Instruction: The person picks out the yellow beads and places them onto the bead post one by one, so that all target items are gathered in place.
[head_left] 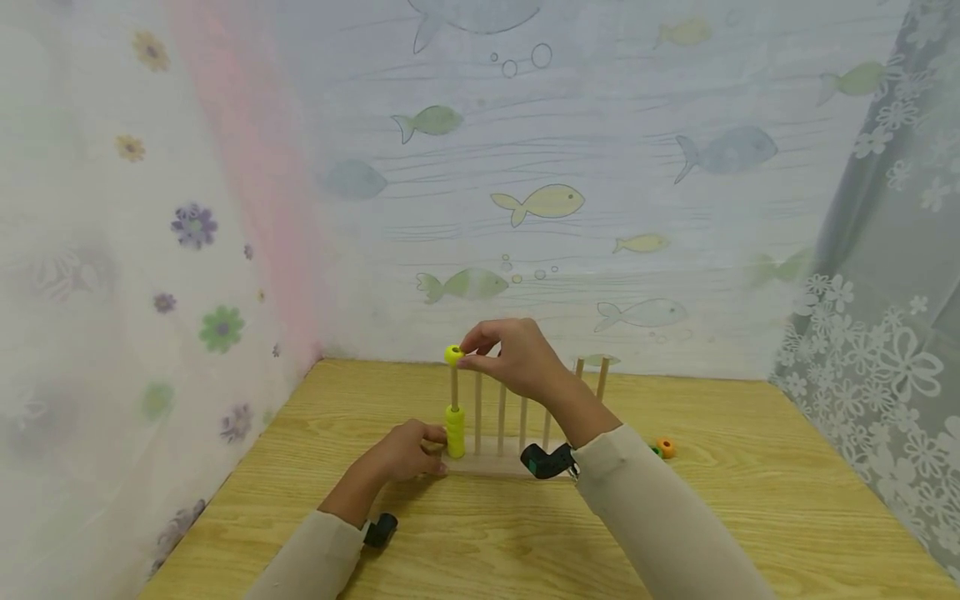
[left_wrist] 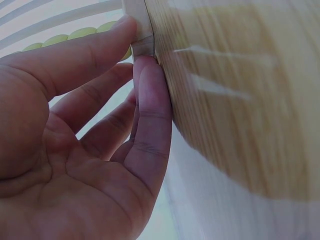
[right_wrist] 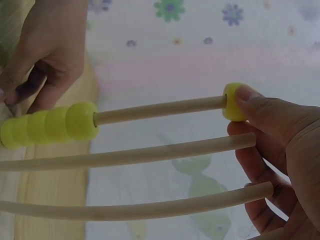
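Note:
A wooden peg stand (head_left: 491, 467) with a row of upright pegs stands on the table. My right hand (head_left: 517, 358) pinches a yellow bead (head_left: 452, 356) between thumb and fingers at the top of the leftmost peg. In the right wrist view, that peg's tip enters the hole of the bead. Lower on the same peg sits a stack of several yellow beads (right_wrist: 55, 125), with bare peg between stack and upper bead. My left hand (head_left: 401, 454) grips the left end of the stand's base, its thumb (left_wrist: 100, 57) on one side and fingers on the other.
An orange bead (head_left: 666, 447) and a green bead (head_left: 656, 452) lie on the wood-grain table (head_left: 750, 500), right of the stand and partly behind my right sleeve. The other pegs (right_wrist: 150, 155) rise close beside my right hand. Patterned curtains surround the table's back and sides.

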